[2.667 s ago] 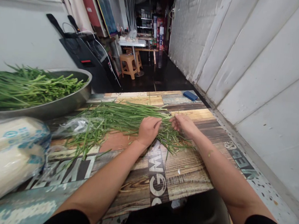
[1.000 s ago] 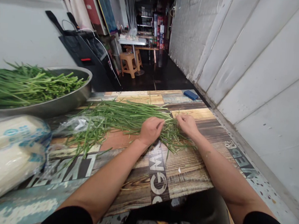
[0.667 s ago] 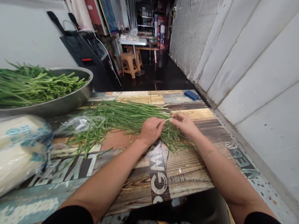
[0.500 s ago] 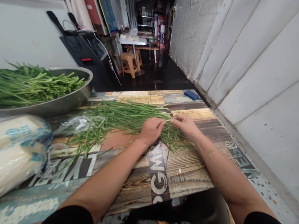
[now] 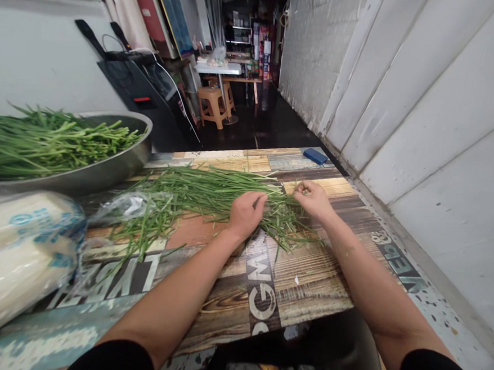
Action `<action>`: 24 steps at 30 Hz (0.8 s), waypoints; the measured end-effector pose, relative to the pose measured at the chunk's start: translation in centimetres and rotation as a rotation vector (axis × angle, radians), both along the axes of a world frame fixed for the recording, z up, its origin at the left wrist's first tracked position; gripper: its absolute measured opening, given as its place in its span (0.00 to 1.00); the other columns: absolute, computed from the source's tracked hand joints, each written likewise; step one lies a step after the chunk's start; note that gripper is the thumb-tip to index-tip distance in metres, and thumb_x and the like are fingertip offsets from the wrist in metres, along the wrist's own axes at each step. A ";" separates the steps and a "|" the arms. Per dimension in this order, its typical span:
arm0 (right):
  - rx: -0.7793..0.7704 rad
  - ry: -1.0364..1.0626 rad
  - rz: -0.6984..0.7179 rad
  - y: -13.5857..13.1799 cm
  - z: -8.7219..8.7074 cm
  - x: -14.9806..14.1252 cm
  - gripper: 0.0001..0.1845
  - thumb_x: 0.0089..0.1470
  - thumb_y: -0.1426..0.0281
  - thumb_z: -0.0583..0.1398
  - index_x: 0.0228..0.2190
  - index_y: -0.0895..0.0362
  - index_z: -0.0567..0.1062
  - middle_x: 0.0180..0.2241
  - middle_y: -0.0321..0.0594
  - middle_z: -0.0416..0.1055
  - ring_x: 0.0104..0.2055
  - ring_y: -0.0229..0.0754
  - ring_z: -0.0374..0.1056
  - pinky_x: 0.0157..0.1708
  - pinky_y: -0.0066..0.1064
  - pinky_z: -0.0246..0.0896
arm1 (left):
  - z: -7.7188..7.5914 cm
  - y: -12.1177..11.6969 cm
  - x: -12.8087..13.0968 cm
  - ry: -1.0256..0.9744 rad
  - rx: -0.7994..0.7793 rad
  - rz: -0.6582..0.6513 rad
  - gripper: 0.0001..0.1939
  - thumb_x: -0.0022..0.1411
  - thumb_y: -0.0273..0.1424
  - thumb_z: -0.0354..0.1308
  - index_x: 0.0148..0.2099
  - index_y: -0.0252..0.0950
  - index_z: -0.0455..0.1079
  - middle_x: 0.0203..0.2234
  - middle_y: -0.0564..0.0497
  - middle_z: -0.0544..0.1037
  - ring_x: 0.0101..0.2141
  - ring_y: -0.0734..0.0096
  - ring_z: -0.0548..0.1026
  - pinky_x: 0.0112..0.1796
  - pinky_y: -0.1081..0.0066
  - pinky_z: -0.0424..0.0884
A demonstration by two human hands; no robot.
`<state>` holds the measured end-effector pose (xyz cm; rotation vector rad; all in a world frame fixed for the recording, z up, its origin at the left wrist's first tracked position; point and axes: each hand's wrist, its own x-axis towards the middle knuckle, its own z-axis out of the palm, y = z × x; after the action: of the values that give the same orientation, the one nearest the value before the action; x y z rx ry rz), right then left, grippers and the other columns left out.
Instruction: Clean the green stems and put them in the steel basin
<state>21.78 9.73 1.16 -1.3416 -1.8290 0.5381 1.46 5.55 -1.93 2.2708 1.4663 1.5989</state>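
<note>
A loose heap of garlic chives (image 5: 200,187) lies across the patterned table in front of me, pale stem ends toward the right. My left hand (image 5: 247,212) rests at the near side of the heap, fingers curled closed round chive stems; most of what it grips is hidden behind the hand. To its right, my right hand (image 5: 311,199) hovers over the heap's right end. Thumb and fingers there are pinched together, with a tiny scrap at the tips that is too small to name. Short trimmings (image 5: 288,227) are scattered below both hands.
At the left, a metal basin (image 5: 137,149) holds more chives, behind a plastic-wrapped white package (image 5: 17,253). A crumpled clear bag (image 5: 129,205) touches the heap. A blue box (image 5: 315,156) sits by the far table edge (image 5: 253,150). A white wall (image 5: 425,107) runs along the right.
My hands have moved apart: the right went a little right and up, away from the stem ends, and the left shifted slightly left. The pale stem between them no longer shows.
</note>
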 end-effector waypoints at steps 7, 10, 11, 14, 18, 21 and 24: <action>0.027 -0.170 -0.012 0.7 -1.1 0.6 0.07 0.46 0.68 0.62 0.20 0.57 0.74 0.27 0.40 0.72 0.36 0.44 0.67 0.39 0.33 0.58 | 1.9 -0.4 -0.3 -0.086 0.224 0.082 0.12 0.67 0.30 0.47 0.43 0.35 0.71 0.36 0.46 0.78 0.40 0.70 0.74 0.44 0.68 0.70; 0.113 -0.269 0.136 0.7 -2.0 0.2 0.05 0.46 0.71 0.62 0.29 0.56 0.78 0.34 0.42 0.73 0.40 0.45 0.65 0.45 0.37 0.56 | 2.5 -0.7 -0.6 0.051 0.302 0.108 0.12 0.67 0.30 0.46 0.43 0.37 0.71 0.38 0.45 0.77 0.42 0.67 0.73 0.45 0.65 0.67; 0.121 -0.317 0.167 0.7 -2.3 0.0 0.05 0.48 0.71 0.61 0.30 0.56 0.78 0.34 0.42 0.72 0.41 0.45 0.65 0.46 0.38 0.55 | 2.5 -0.8 -0.7 0.111 0.318 0.109 0.12 0.67 0.30 0.47 0.43 0.39 0.72 0.38 0.46 0.77 0.41 0.67 0.73 0.44 0.65 0.66; 0.138 -0.441 0.158 0.5 -3.1 -0.7 0.08 0.53 0.70 0.59 0.30 0.57 0.79 0.34 0.44 0.71 0.40 0.47 0.62 0.45 0.40 0.54 | 2.4 -0.9 -0.8 0.214 0.344 0.123 0.10 0.66 0.30 0.49 0.41 0.41 0.73 0.37 0.48 0.78 0.39 0.65 0.72 0.43 0.64 0.61; 0.177 -0.515 0.200 0.2 -3.1 -1.0 0.07 0.53 0.69 0.61 0.33 0.57 0.79 0.36 0.45 0.71 0.41 0.47 0.60 0.45 0.39 0.52 | 1.8 -0.3 -1.3 0.171 0.243 0.208 0.12 0.66 0.32 0.48 0.43 0.38 0.73 0.35 0.45 0.78 0.37 0.62 0.71 0.42 0.62 0.58; 0.204 -0.545 0.249 0.0 -2.4 -0.9 0.06 0.53 0.70 0.60 0.29 0.58 0.77 0.34 0.45 0.71 0.40 0.47 0.60 0.45 0.39 0.52 | 1.3 0.5 -1.9 0.180 0.162 0.265 0.13 0.66 0.33 0.48 0.43 0.36 0.73 0.30 0.46 0.78 0.33 0.63 0.70 0.38 0.63 0.57; 0.244 -0.467 0.262 -0.3 -1.8 -1.0 0.06 0.55 0.72 0.57 0.29 0.59 0.75 0.33 0.45 0.71 0.40 0.46 0.60 0.45 0.37 0.53 | 0.9 0.8 -2.0 0.235 0.089 0.201 0.12 0.66 0.32 0.50 0.40 0.37 0.74 0.29 0.47 0.79 0.32 0.64 0.70 0.36 0.65 0.57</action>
<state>20.77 9.43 -0.63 -1.1302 -2.3838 0.1236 -0.57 6.36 -1.02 2.5061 1.7614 1.5134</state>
